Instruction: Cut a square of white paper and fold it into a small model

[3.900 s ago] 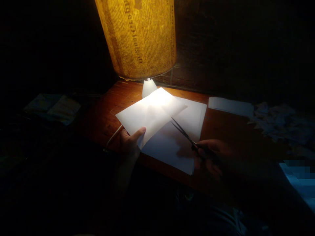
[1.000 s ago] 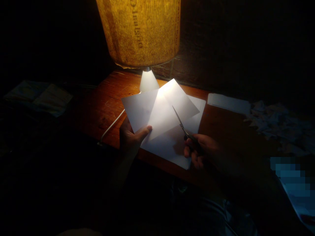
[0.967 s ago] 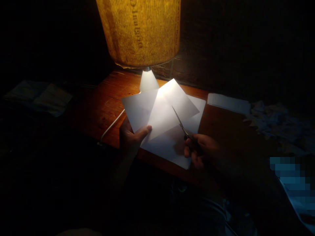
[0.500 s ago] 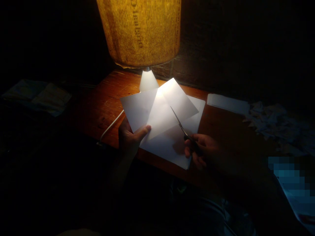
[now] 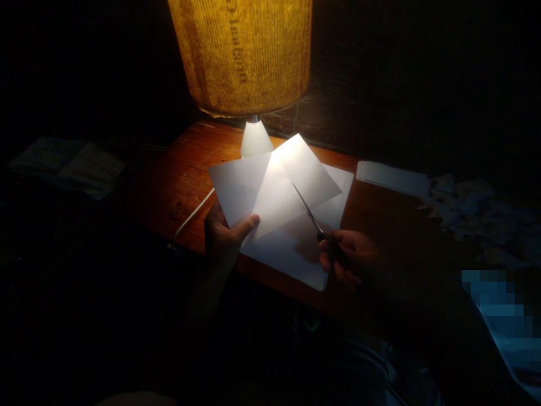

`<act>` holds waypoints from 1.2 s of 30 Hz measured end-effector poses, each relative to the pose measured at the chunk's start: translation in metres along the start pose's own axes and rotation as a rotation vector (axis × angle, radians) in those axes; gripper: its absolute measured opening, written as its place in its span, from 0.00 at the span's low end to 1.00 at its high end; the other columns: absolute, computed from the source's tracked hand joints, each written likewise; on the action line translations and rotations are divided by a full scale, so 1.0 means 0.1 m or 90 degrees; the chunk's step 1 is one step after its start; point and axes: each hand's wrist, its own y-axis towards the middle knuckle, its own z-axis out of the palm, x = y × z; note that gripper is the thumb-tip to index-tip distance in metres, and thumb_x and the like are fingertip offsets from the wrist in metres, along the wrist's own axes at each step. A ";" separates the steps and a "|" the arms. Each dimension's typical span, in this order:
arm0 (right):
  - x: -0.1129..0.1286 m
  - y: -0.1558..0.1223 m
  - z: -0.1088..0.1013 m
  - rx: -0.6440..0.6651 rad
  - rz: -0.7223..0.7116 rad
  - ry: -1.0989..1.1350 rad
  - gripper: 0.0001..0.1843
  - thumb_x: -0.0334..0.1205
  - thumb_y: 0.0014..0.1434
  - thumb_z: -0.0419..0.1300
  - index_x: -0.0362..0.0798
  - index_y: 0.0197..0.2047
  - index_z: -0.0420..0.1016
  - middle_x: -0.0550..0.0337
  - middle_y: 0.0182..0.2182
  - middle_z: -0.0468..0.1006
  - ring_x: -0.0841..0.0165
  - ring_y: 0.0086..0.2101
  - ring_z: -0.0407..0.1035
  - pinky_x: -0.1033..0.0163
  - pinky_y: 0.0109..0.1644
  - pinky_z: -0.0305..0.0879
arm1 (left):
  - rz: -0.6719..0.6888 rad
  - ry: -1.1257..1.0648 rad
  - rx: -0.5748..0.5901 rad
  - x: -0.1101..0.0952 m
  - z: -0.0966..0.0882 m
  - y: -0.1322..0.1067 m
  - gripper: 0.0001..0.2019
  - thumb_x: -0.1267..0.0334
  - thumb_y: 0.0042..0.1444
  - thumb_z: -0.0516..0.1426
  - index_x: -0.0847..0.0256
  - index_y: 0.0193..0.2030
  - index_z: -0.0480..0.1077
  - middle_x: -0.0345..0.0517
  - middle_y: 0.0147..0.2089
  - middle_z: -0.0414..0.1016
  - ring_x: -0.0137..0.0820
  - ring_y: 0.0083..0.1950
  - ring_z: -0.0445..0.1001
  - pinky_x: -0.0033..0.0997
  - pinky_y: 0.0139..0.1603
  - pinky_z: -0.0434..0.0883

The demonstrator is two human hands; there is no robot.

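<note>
My left hand (image 5: 224, 230) grips a white sheet of paper (image 5: 279, 186) at its lower left edge, the thumb on top and the other fingers mostly hidden beneath. The sheet is tilted over a stack of white paper (image 5: 291, 262) lying on the wooden table. In my right hand (image 5: 349, 254) is a pair of scissors (image 5: 311, 217) with dark handles. Their blades look closed and point up and left across the sheet's lower right part. Whether the paper lies between the blades I cannot tell.
A lit lamp with a printed yellow shade (image 5: 249, 56) and white base (image 5: 256, 141) stands behind the paper on the wooden table (image 5: 186, 163). Its white cord (image 5: 194, 211) runs left. At right lie white paper strips (image 5: 393, 177) and a heap of paper scraps (image 5: 473, 208). Folded paper (image 5: 71, 166) lies far left.
Almost nothing differs. The scissors and my right hand have shifted very slightly; the sheet and my left hand stay in the same place.
</note>
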 end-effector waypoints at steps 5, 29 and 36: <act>0.00 -0.02 0.02 -0.023 -0.012 -0.005 0.29 0.62 0.54 0.70 0.46 0.39 0.69 0.63 0.25 0.78 0.80 0.12 0.59 0.70 0.13 0.47 | -0.005 0.020 -0.012 0.00 0.00 -0.01 0.23 0.64 0.47 0.70 0.59 0.51 0.74 0.51 0.46 0.82 0.47 0.47 0.83 0.49 0.48 0.84; 0.09 -0.07 0.05 -0.026 0.006 -0.011 0.27 0.59 0.54 0.72 0.46 0.39 0.68 0.65 0.25 0.78 0.82 0.11 0.55 0.71 0.13 0.48 | 0.005 0.016 -0.025 0.05 -0.02 -0.01 0.24 0.63 0.47 0.71 0.59 0.52 0.74 0.53 0.49 0.82 0.47 0.50 0.83 0.47 0.52 0.82; 0.07 -0.06 0.05 -0.042 0.001 -0.033 0.27 0.60 0.53 0.71 0.46 0.39 0.68 0.65 0.24 0.77 0.81 0.12 0.55 0.71 0.13 0.49 | -0.022 -0.013 -0.052 0.05 0.00 0.00 0.27 0.62 0.43 0.73 0.61 0.51 0.74 0.54 0.51 0.82 0.48 0.51 0.83 0.50 0.56 0.80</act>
